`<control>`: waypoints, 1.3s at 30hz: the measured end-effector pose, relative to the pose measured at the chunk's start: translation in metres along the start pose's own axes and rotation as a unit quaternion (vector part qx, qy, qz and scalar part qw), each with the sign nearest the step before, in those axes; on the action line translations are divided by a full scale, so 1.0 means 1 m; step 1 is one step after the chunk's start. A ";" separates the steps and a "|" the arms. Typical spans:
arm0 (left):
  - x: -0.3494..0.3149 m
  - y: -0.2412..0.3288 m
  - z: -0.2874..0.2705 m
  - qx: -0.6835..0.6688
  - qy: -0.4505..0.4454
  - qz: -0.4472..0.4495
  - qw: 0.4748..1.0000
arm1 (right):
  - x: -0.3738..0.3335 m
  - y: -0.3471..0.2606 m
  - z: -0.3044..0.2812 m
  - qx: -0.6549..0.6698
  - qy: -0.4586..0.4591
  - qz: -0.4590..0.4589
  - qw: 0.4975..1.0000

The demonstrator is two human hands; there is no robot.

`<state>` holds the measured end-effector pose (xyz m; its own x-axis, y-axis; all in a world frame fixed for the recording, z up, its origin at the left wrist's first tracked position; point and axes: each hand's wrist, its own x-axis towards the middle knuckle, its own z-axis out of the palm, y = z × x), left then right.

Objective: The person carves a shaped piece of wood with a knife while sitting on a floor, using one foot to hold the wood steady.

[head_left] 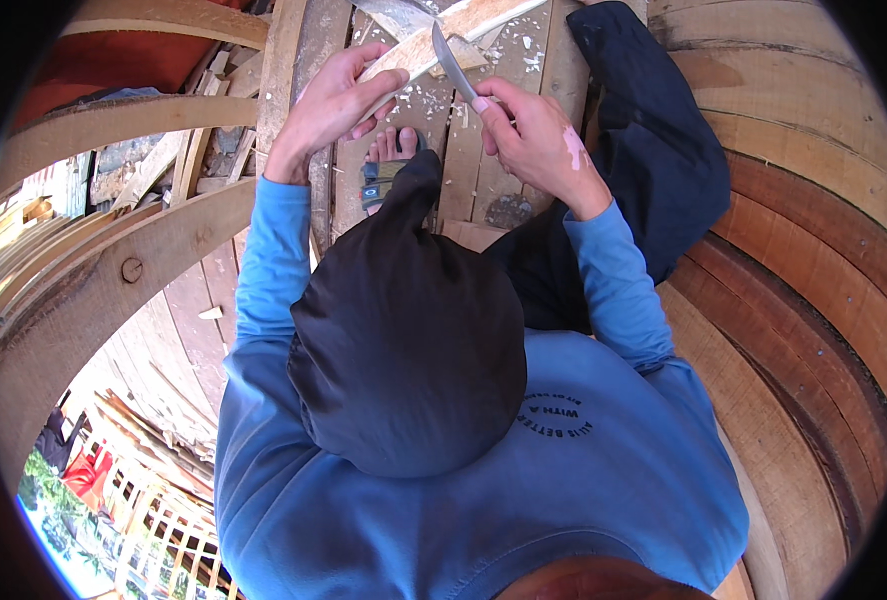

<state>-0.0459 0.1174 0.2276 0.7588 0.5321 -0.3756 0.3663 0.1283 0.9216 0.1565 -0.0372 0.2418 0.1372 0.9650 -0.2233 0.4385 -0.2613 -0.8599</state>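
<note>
My left hand (342, 98) is closed around the near end of a pale wooden strip (416, 54), with the thumb on top. The strip slants away to the upper right. My right hand (536, 142) grips a knife (454, 66), its handle mostly hidden in the fingers. The grey blade points away from me, and its tip lies over the strip's face. Past the strip is a grey, curved, metal-looking piece (396, 12), partly cut off by the frame's top edge.
Pale shavings (530, 45) lie scattered on the plank floor (464, 165). My sandalled foot (389, 160) is below the strip. Curved timber ribs (114, 250) rise on the left, and bent planks (814, 260) wall the right. Scrap wood (149, 175) is piled behind the ribs.
</note>
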 end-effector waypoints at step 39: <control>0.002 -0.019 0.006 0.155 0.045 0.012 0.987 | -0.008 0.017 0.021 -0.135 0.019 -0.027 0.990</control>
<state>-0.0483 0.1105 0.2086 0.7234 0.6059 -0.3311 0.5064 -0.1396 0.8509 0.1438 -0.0489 0.2194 0.1390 0.9775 -0.1585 0.6663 -0.2108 -0.7152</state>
